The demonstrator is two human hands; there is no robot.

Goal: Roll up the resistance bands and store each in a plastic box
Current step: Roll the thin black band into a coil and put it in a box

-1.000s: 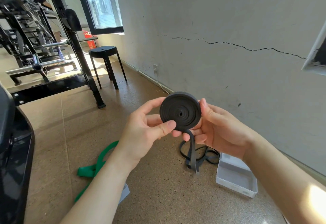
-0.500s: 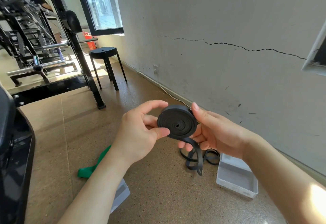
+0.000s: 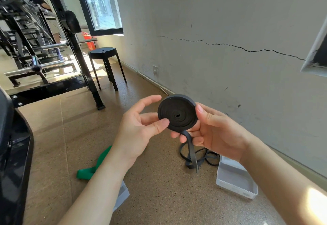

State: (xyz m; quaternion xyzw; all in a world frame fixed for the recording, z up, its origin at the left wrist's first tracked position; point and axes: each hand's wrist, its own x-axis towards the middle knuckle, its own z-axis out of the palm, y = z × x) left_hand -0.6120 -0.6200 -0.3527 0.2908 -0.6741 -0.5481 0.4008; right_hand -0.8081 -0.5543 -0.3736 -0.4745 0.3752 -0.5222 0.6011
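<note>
Single view: head cam. It's sitting at the person's head, looking forward and down along both forearms, which are running in from the bottom edge. Left hand (image 3: 139, 127), right hand (image 3: 217, 131) and the black band roll (image 3: 177, 113) are sitting mid-frame, close to the lens. The wide angle is taking in the floor (image 3: 159, 198) across the lower half, with the plastic box (image 3: 235, 177) low right. The wall (image 3: 230, 12) is running along the right, while the stool (image 3: 103, 50) and gym rack (image 3: 77, 56) are sitting far off, upper left.

Bare left forearm (image 3: 99, 185) and right forearm (image 3: 283, 180); left hand (image 3: 139, 129), right hand (image 3: 217, 132) short-nailed.
</note>
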